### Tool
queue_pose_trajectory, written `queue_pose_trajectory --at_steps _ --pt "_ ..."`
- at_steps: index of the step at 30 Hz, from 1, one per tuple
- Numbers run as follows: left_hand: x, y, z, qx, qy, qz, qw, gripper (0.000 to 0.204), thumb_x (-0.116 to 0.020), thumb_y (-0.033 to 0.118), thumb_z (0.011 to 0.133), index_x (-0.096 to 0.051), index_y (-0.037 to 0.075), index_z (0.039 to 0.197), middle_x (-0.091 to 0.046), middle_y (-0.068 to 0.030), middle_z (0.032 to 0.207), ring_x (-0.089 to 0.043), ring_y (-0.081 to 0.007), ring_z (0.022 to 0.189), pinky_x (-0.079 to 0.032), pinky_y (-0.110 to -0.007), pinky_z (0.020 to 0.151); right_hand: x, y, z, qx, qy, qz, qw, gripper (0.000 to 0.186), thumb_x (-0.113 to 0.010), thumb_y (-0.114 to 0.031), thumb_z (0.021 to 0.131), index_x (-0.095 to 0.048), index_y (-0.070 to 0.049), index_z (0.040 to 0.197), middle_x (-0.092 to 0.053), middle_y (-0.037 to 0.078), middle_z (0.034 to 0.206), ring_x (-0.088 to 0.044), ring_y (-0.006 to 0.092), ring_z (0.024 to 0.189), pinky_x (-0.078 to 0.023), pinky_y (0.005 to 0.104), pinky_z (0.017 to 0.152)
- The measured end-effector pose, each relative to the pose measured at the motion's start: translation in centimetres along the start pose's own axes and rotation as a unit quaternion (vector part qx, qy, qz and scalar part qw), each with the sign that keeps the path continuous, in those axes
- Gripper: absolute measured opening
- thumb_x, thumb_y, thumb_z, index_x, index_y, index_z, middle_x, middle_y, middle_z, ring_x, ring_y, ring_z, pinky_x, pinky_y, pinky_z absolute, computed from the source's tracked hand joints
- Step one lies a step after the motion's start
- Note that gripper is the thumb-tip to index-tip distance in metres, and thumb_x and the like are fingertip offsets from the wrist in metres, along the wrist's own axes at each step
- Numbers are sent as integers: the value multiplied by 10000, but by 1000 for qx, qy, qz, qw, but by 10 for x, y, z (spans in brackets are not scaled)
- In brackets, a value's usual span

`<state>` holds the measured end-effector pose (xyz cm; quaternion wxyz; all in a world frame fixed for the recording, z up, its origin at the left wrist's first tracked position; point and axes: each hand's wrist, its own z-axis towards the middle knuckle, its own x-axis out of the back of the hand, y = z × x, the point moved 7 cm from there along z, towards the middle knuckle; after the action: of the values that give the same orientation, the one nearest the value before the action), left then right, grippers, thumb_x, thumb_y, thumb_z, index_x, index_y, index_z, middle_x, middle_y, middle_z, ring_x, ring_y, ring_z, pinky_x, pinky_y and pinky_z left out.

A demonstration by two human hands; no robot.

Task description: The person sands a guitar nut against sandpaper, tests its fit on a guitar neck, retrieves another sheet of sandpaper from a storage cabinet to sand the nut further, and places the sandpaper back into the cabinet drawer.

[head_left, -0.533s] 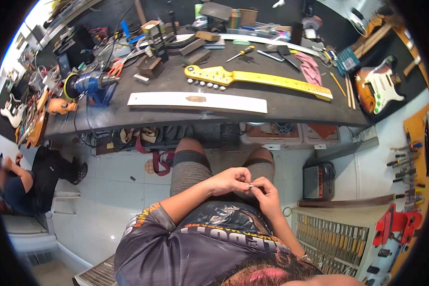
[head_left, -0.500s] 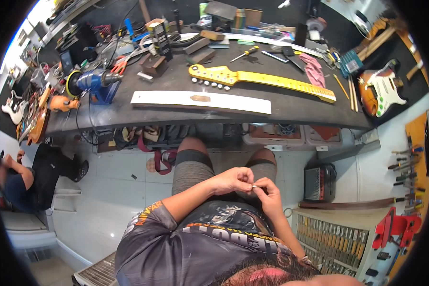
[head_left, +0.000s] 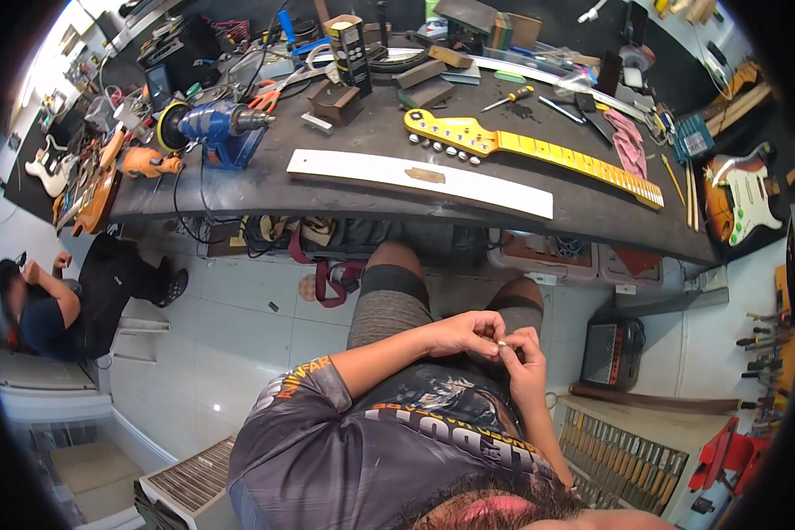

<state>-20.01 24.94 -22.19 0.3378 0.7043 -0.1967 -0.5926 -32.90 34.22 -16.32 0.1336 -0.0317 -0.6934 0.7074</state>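
Observation:
My left hand and my right hand meet above my lap, fingertips pinched close together. Between them is a small pale piece, too small to name; both hands seem to grip it. Beyond them on the dark workbench lies a long white board with a brown patch in its middle. Behind the board rests a yellow guitar neck, its headstock with tuning pegs pointing left.
A blue bench grinder stands at the bench's left, near an orange power tool. At the right leans a sunburst guitar body. A screwdriver and pink cloth lie farther back. Another person sits at far left.
The whole view has shifted, so the bench and my hands appear farther right. My hands stay pinched together around the small piece, with only slight finger movement.

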Motion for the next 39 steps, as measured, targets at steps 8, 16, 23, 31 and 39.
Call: queue_pose_trajectory --at_steps 8,16,23,31,39 --pt "-10 2 15 -51 129 133 981 278 -814 102 1030 -678 62 1269 -755 -78 1176 -716 -160 1035 -586 -328 913 6 25 -12 -105 49 84 990 355 -751 -139 1120 -616 -35 1431 -676 63 1269 -672 150 1174 -575 331 1010" --pt "-43 -54 65 75 76 75 991 105 -738 63 1103 -642 80 1064 -707 -81 1103 -719 -220 986 -595 -393 946 88 93 -93 -24 210 84 974 208 -713 -116 1123 -670 -50 1316 -704 23 1112 -666 119 1049 -571 313 944" --pt "-124 -114 147 169 -29 213 962 90 -693 97 1136 -636 70 1072 -720 -96 1056 -713 -205 952 -585 -360 913 328 205 -369 -10 713 260 652 116 -592 -175 1109 -685 -107 1093 -643 21 887 -617 154 758 -493 323 719" --pt "-145 -170 152 207 -110 415 879 73 -719 36 1119 -684 35 1182 -719 -38 1011 -710 -141 890 -597 -306 836 454 210 -624 41 887 272 371 199 -588 -224 1165 -675 -64 1245 -706 82 1076 -705 205 975 -616 350 800" --pt "-128 -164 168 204 -57 354 911 79 -741 62 1112 -708 29 1176 -729 -46 1003 -702 -148 897 -585 -314 848 472 173 -627 137 863 258 413 294 -613 -274 1152 -642 -46 1336 -709 73 1116 -715 215 937 -601 352 773"
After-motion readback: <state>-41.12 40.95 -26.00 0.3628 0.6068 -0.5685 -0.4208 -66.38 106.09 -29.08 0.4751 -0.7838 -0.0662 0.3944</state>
